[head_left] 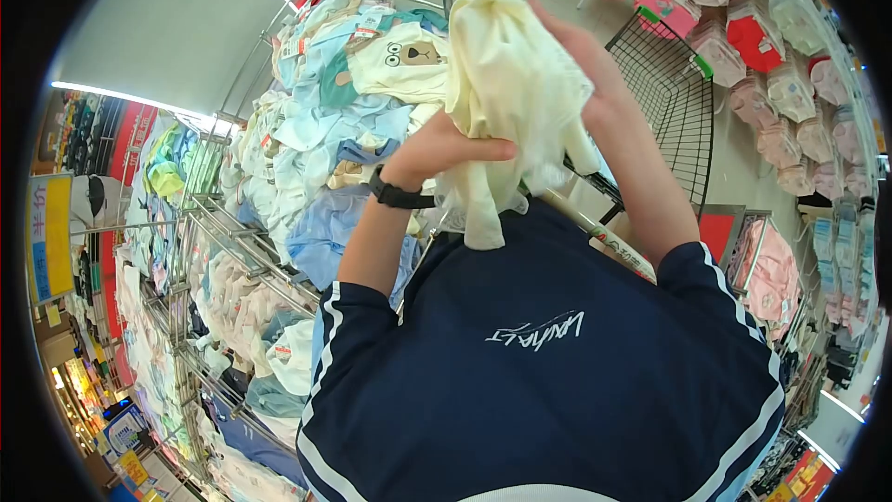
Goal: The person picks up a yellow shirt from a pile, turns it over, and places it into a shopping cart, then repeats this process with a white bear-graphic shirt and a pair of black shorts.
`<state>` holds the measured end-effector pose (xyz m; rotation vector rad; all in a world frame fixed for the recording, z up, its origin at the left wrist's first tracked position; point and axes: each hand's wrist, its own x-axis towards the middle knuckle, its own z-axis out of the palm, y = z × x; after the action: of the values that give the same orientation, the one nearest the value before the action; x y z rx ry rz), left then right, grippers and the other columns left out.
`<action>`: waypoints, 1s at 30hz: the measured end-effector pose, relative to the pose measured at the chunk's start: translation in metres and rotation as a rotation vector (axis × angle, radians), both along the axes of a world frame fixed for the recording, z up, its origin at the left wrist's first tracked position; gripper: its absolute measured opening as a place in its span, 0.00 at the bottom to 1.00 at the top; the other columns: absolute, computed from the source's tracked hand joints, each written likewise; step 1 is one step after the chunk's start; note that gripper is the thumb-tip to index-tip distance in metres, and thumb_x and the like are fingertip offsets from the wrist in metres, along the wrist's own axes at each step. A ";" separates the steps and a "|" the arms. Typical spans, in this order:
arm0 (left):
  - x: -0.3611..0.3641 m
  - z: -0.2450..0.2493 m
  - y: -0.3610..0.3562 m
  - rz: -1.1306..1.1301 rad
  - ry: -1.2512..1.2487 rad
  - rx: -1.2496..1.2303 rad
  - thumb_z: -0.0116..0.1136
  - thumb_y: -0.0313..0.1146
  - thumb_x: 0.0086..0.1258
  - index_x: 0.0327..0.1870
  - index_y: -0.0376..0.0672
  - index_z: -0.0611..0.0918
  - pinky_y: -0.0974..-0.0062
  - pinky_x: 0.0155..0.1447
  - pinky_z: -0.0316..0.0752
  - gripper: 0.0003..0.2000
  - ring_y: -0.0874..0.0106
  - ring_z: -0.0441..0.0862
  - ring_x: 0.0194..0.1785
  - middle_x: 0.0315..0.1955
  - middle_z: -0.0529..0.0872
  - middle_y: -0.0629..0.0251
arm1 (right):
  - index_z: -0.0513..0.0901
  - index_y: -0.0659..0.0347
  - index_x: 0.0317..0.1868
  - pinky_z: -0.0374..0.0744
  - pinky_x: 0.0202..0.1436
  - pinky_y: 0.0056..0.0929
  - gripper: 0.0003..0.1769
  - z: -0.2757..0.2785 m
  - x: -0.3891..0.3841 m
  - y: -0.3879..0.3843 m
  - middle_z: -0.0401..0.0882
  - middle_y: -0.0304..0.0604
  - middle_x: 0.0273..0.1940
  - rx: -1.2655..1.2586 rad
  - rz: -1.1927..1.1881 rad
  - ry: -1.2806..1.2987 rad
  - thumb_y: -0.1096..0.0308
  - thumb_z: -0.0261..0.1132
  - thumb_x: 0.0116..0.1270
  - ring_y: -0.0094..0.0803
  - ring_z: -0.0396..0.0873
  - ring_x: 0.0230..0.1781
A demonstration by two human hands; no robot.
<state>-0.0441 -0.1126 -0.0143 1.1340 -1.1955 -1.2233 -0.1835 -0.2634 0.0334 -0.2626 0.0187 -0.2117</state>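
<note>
A pale cream-yellow long-sleeved garment (502,65) with a thin, whitish frilly edge hangs bunched in front of my chest. My left hand (451,149), wearing a black watch (398,191) on the wrist, grips its lower left part; the thumb lies across the cloth and the fingers are behind it. On the other side, my right hand (578,60) holds the upper right edge, with most of its fingers hidden by the fabric. Just beyond the left hand lies a heap of baby clothes (325,121), including a cream top with a bear face (409,56).
Metal rails (255,270) border the clothes bin on the left, with more garments heaped beyond. A black wire shopping cart (664,102) stands to the right. Pink and white clothes (771,121) hang on racks at far right. A yellow sign (51,232) is at far left.
</note>
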 end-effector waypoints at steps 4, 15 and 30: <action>0.015 0.013 -0.001 0.284 0.399 0.243 0.66 0.32 0.62 0.56 0.36 0.78 0.76 0.50 0.78 0.21 0.72 0.83 0.45 0.45 0.84 0.62 | 0.70 0.66 0.63 0.73 0.63 0.37 0.30 0.004 -0.006 0.009 0.79 0.46 0.54 -0.219 -0.172 0.128 0.49 0.53 0.74 0.37 0.78 0.55; 0.073 0.018 0.000 0.500 0.511 -0.253 0.48 0.33 0.75 0.56 0.32 0.77 0.73 0.49 0.80 0.16 0.69 0.84 0.45 0.46 0.84 0.60 | 0.79 0.66 0.47 0.82 0.42 0.23 0.11 -0.027 -0.009 0.053 0.83 0.43 0.44 -0.443 -0.038 0.380 0.69 0.62 0.67 0.25 0.82 0.41; 0.074 0.018 0.001 0.678 0.682 -0.247 0.53 0.38 0.74 0.48 0.32 0.80 0.71 0.41 0.81 0.15 0.68 0.84 0.37 0.38 0.86 0.59 | 0.72 0.67 0.59 0.85 0.33 0.33 0.24 -0.054 -0.031 0.077 0.82 0.51 0.44 -0.052 0.194 0.204 0.58 0.58 0.71 0.35 0.85 0.36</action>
<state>0.0296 -0.1116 0.0036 0.7386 -0.3698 -0.7934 -0.2147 -0.1865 -0.0206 -0.3346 0.1894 0.0084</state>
